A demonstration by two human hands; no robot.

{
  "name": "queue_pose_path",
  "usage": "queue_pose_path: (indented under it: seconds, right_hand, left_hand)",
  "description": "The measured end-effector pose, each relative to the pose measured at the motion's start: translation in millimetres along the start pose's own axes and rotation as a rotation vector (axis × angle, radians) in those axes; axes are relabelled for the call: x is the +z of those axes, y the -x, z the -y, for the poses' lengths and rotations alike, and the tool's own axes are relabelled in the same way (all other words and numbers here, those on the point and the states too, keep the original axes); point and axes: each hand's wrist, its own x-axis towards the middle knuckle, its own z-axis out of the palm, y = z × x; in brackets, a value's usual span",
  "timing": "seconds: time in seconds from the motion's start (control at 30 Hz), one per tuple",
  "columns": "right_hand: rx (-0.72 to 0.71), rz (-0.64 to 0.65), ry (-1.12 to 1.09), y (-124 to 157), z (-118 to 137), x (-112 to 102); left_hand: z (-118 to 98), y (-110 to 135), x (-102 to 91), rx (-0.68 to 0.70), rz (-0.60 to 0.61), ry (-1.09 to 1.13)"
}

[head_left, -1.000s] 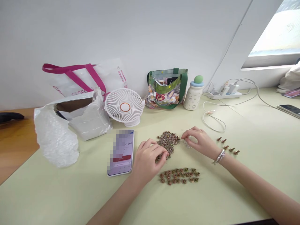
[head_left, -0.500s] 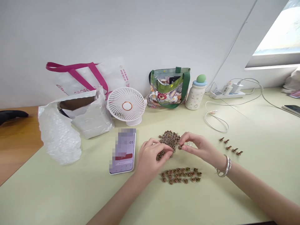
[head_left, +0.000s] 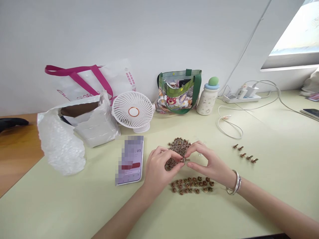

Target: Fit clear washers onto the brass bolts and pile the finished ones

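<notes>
A small brass-coloured screw (head_left: 184,160) is pinched between the thumb and forefinger of my left hand (head_left: 160,166), its shank pointing right. Around the shank, the thumb and forefinger of my right hand (head_left: 208,162) are spread with a gap between them. Whether the right forefinger touches the screw, I cannot tell. Behind and partly under the fingers lies a pile of small brownish metal parts (head_left: 178,146). In front of my hands, several short brass screws (head_left: 190,185) stand in rows. Farther right lie several loose screws (head_left: 243,155) on their sides.
A phone (head_left: 131,162) lies left of my left hand. Behind it are a white fan (head_left: 133,111), an open plastic packet (head_left: 62,146), and a white bag with pink handles (head_left: 119,78). A patterned bag (head_left: 174,99), a bottle (head_left: 207,101) and a power strip (head_left: 241,98) with cables stand along the wall.
My right hand has moved left to the left fingertips, and its pinch on a small metal part has opened. The screw now shows between both hands. The view has shifted slightly.
</notes>
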Motion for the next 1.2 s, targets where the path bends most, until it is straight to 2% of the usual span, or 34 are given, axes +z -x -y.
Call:
queue_pose_path:
  seconds: [0.13, 0.27, 0.43, 0.63, 0.83, 0.93, 1.03, 1.2]
  right_hand:
    - [0.010, 0.023, 0.071, 1, 2, 1]
    - [-0.003, 0.035, 0.184, 1, 0, 3]
    - [-0.055, -0.018, 0.321, 3, -3, 4]
    - [-0.234, -0.095, 0.522, 6, -5, 4]
    - [-0.291, -0.122, 0.583, 6, -7, 2]
    - [-0.276, -0.124, 0.589, 4, -7, -3]
    - [-0.196, -0.119, 0.638, 2, -13, -14]
    - [-0.037, -0.041, 0.768, 0, -38, -37]
  left_hand:
    - [2, 1, 0.8, 0.161, -0.124, -0.125]
    - [4, 1, 1.8, 0.234, -0.144, -0.160]
    - [4, 2, 1.0, 0.205, -0.096, -0.160]
    - [3, 0, 1.7, 0.118, -0.010, -0.135]
    - [2, 0, 2.5, 0.092, 0.014, -0.125]
    - [3, 0, 1.5, 0.102, -0.002, -0.134]
    - [3, 0, 0.4, 0.113, -0.007, -0.153]
    - [3, -1, -0.6, 0.117, -0.009, -0.161]
